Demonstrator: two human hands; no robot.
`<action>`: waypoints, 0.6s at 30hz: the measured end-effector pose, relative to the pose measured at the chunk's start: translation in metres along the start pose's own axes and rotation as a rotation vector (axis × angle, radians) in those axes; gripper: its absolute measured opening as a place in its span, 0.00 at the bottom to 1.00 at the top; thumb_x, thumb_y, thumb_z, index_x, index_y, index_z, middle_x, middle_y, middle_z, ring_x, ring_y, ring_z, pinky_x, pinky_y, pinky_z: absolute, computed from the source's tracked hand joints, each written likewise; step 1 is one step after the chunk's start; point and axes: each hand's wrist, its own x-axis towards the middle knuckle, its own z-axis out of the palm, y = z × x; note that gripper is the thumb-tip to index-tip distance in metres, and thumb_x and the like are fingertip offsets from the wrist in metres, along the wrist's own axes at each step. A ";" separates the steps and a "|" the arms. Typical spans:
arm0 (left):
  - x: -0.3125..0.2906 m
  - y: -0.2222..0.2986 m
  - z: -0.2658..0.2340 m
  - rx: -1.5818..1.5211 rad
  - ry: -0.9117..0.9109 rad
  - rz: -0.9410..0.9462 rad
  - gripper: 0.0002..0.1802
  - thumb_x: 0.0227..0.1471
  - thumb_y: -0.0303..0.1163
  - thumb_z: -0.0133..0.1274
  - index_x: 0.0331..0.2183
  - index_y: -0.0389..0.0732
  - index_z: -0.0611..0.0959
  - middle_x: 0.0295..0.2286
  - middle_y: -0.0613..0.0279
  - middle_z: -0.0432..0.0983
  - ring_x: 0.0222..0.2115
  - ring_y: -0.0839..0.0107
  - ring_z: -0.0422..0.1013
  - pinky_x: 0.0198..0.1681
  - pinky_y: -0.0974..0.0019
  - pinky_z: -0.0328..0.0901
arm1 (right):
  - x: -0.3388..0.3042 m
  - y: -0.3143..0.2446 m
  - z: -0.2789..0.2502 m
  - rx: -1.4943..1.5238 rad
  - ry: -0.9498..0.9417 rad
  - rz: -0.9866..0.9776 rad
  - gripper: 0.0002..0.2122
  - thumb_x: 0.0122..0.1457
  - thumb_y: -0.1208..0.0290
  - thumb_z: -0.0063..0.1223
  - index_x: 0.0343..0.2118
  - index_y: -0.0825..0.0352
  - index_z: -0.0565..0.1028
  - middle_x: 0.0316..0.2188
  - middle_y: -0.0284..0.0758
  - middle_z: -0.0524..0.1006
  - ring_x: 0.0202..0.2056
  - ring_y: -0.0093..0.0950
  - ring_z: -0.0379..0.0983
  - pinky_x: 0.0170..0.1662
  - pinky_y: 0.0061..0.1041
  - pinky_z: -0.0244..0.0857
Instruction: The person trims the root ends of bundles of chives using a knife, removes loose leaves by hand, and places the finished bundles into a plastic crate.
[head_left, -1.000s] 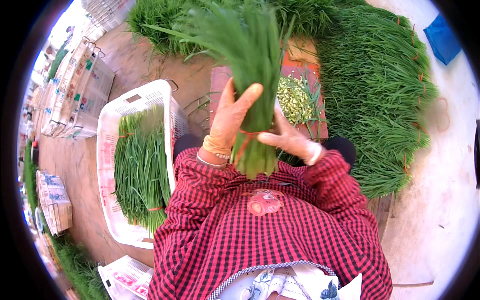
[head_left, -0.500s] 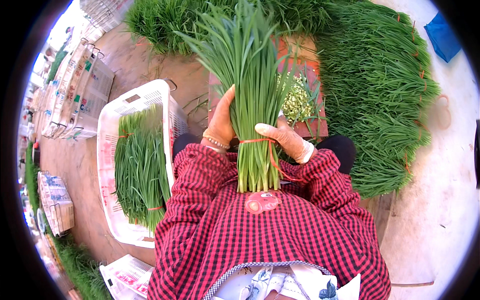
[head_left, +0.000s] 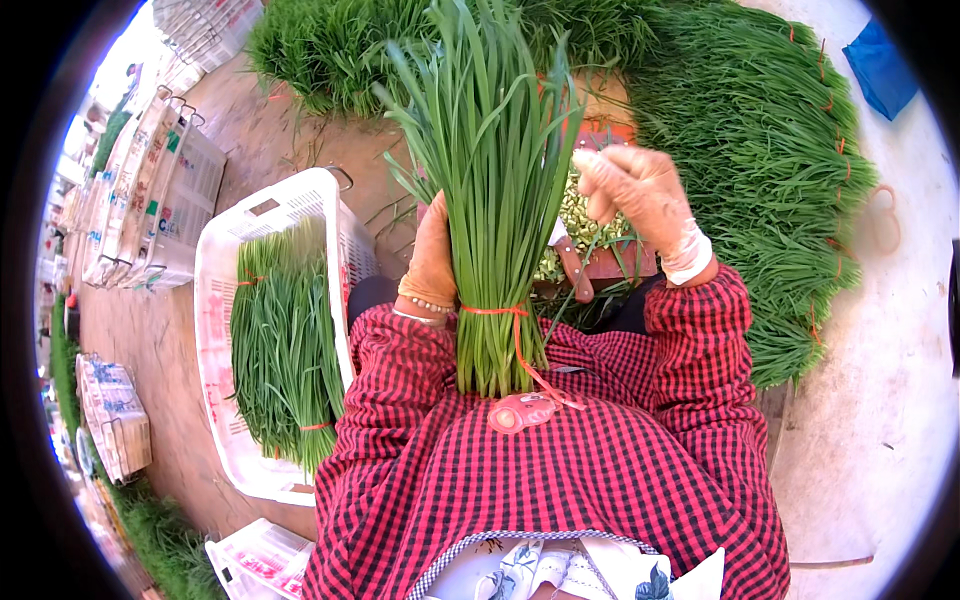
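Observation:
My left hand (head_left: 430,255), with a beaded bracelet at the wrist, is closed around the left side of a large bunch of garlic chives (head_left: 500,210). The bunch stands upright against my lap, leaf tips up and pale cut ends down. An orange-red tie (head_left: 495,311) circles its lower part, one loose end hanging right. Apart from the bunch, my right hand (head_left: 640,195) is raised with fingers curled together; whatever they may hold is hidden. Below it a knife (head_left: 572,268) with a wooden handle lies by chopped pale stem pieces (head_left: 588,215), its blade partly behind the leaves.
To the left stands a white plastic basket (head_left: 215,340) with tied chive bunches (head_left: 285,350) inside. Long rows of bunches (head_left: 750,180) lie at the right and far side. Stacked white crates (head_left: 160,200) stand further left. A blue bag (head_left: 880,70) lies at the far right.
My right hand has let go of the bunch and lifted up and to the right, uncovering the knife handle. The bunch has shifted slightly left and down, still in my left hand.

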 end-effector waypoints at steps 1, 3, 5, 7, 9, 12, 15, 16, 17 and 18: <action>-0.002 -0.002 0.000 0.040 0.017 0.020 0.22 0.63 0.45 0.47 0.50 0.40 0.79 0.43 0.60 0.80 0.40 0.65 0.77 0.46 0.61 0.73 | 0.003 0.000 0.001 0.038 0.089 -0.152 0.16 0.62 0.58 0.57 0.30 0.69 0.79 0.23 0.30 0.78 0.27 0.17 0.74 0.32 0.19 0.68; -0.003 -0.004 0.004 0.123 0.044 0.059 0.23 0.62 0.46 0.49 0.50 0.40 0.79 0.42 0.58 0.81 0.39 0.63 0.78 0.43 0.59 0.75 | 0.011 -0.004 0.011 0.071 0.273 -0.363 0.09 0.60 0.66 0.58 0.35 0.67 0.81 0.27 0.30 0.79 0.30 0.20 0.76 0.36 0.22 0.70; -0.007 -0.007 0.015 0.104 0.076 0.035 0.23 0.62 0.46 0.49 0.50 0.40 0.79 0.42 0.58 0.81 0.38 0.63 0.78 0.43 0.59 0.75 | 0.020 -0.015 0.010 -0.204 0.360 -0.557 0.09 0.59 0.68 0.57 0.38 0.66 0.81 0.30 0.32 0.80 0.33 0.25 0.77 0.39 0.24 0.70; -0.006 -0.007 0.013 0.113 -0.002 -0.008 0.22 0.64 0.45 0.47 0.51 0.42 0.78 0.44 0.62 0.79 0.42 0.68 0.76 0.48 0.62 0.71 | 0.028 -0.022 0.004 -0.432 0.399 -0.676 0.09 0.58 0.69 0.55 0.39 0.64 0.81 0.35 0.36 0.79 0.38 0.33 0.77 0.43 0.29 0.70; -0.007 -0.007 0.013 0.115 -0.016 -0.011 0.22 0.63 0.46 0.47 0.51 0.41 0.78 0.45 0.62 0.79 0.43 0.67 0.76 0.49 0.61 0.71 | 0.035 -0.025 0.000 -0.504 0.296 -0.618 0.09 0.58 0.69 0.55 0.39 0.63 0.81 0.34 0.36 0.79 0.37 0.33 0.77 0.42 0.29 0.70; -0.009 -0.006 0.017 0.119 -0.004 -0.013 0.23 0.62 0.47 0.49 0.51 0.41 0.78 0.45 0.61 0.79 0.43 0.67 0.75 0.49 0.60 0.71 | 0.043 -0.023 0.000 -0.534 0.222 -0.654 0.09 0.58 0.69 0.55 0.40 0.63 0.80 0.33 0.36 0.77 0.35 0.35 0.76 0.41 0.31 0.70; -0.010 -0.005 0.021 0.128 0.026 -0.009 0.23 0.62 0.46 0.49 0.51 0.41 0.78 0.46 0.60 0.79 0.44 0.66 0.75 0.49 0.60 0.71 | 0.037 -0.023 0.003 -0.557 0.189 -0.639 0.08 0.58 0.69 0.54 0.40 0.63 0.77 0.32 0.36 0.76 0.34 0.36 0.76 0.39 0.32 0.69; -0.009 -0.004 0.020 0.131 0.046 -0.017 0.23 0.62 0.46 0.48 0.51 0.40 0.78 0.46 0.60 0.79 0.43 0.66 0.76 0.49 0.60 0.71 | 0.037 -0.023 0.004 -0.634 0.204 -0.662 0.07 0.58 0.69 0.54 0.38 0.63 0.77 0.31 0.35 0.75 0.34 0.36 0.76 0.38 0.33 0.69; -0.008 -0.005 0.022 0.133 0.066 -0.028 0.23 0.62 0.46 0.48 0.51 0.40 0.78 0.46 0.59 0.79 0.43 0.66 0.76 0.49 0.60 0.71 | 0.037 -0.024 0.002 -0.712 0.219 -0.683 0.06 0.58 0.69 0.54 0.36 0.63 0.76 0.31 0.35 0.75 0.34 0.37 0.75 0.37 0.34 0.69; -0.007 -0.005 0.026 0.124 0.090 -0.038 0.23 0.62 0.45 0.48 0.51 0.40 0.78 0.44 0.59 0.79 0.42 0.66 0.76 0.48 0.61 0.72 | 0.037 -0.024 0.001 -0.790 0.234 -0.703 0.05 0.58 0.68 0.54 0.34 0.63 0.76 0.30 0.35 0.74 0.33 0.38 0.75 0.36 0.35 0.69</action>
